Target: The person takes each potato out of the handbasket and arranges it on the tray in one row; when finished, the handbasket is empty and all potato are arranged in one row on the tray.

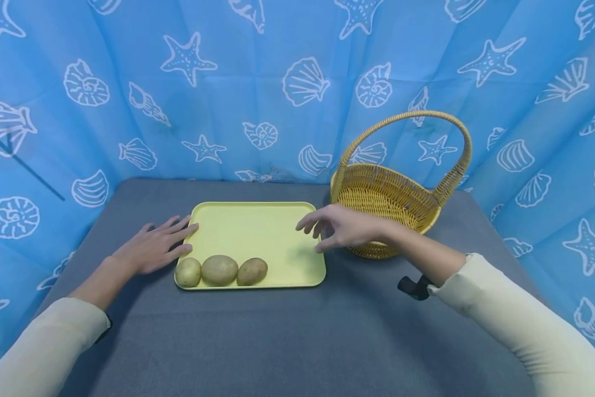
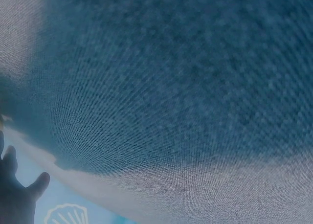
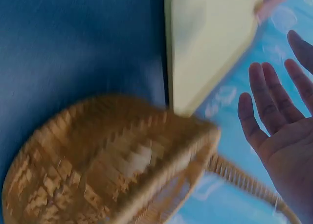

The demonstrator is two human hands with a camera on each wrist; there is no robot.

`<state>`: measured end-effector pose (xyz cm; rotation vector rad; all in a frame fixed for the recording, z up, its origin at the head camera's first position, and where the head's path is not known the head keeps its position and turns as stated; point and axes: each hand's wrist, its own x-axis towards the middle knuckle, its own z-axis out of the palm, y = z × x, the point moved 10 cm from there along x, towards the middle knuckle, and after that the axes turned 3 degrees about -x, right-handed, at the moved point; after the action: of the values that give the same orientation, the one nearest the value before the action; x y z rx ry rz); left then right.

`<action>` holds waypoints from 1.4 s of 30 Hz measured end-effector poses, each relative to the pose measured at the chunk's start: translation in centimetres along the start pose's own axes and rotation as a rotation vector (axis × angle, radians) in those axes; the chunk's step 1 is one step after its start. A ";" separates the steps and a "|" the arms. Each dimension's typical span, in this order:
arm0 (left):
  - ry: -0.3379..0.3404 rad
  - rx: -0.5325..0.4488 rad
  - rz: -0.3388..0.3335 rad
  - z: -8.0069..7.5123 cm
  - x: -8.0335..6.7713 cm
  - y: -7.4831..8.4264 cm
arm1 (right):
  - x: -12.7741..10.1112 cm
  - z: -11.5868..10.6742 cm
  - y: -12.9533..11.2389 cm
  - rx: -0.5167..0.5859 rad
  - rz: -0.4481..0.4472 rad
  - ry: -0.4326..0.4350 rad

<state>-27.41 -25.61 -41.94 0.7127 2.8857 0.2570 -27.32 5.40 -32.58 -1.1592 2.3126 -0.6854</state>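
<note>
On the grey tabletop [image 1: 287,336] a yellow tray [image 1: 257,231] holds three potatoes [image 1: 220,269] in a row along its near edge, toward 7 o'clock on the tray, each touching or just beside the next. At 2 o'clock from the tray stands a wicker basket [image 1: 376,193]; its inside appears empty in the right wrist view.

The left hand [image 1: 153,248] lies flat with straight fingers on the tabletop at the tray's 9 o'clock edge, fingertips touching the rim and holding nothing. The right hand [image 1: 339,227] hovers over the tray's 3 o'clock edge, fingers loosely spread and slightly bent, also empty, with the basket just behind it.

The risks look modest. The right forearm passes close to the basket's rim and tall handle [image 1: 416,118], so a careless sweep could tip or shove the basket. The potatoes sit by the low near rim; a nudge could roll one onto the tabletop. If the left hand lifts off, the tray may slide.
</note>
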 end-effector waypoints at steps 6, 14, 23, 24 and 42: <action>-0.007 -0.004 -0.004 0.0 0.0 0.0 | -3.2 -3.8 2.1 0.038 0.070 0.063; -0.026 -0.004 -0.012 0.2 0.1 0.0 | -6.4 -5.5 6.9 0.143 0.229 -0.045; -0.026 -0.004 -0.013 0.1 0.1 0.0 | -8.6 -4.2 11.4 0.226 0.399 -0.235; -0.024 -0.003 -0.012 0.1 0.0 0.0 | -8.7 -4.0 11.8 0.230 0.418 -0.252; -0.014 -0.015 -0.015 0.2 0.0 -0.2 | -8.1 -1.3 14.0 0.336 0.609 -0.457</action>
<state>-27.48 -25.72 -42.19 0.6876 2.8712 0.2701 -32.05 19.60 -38.72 -0.3668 1.9061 -0.4838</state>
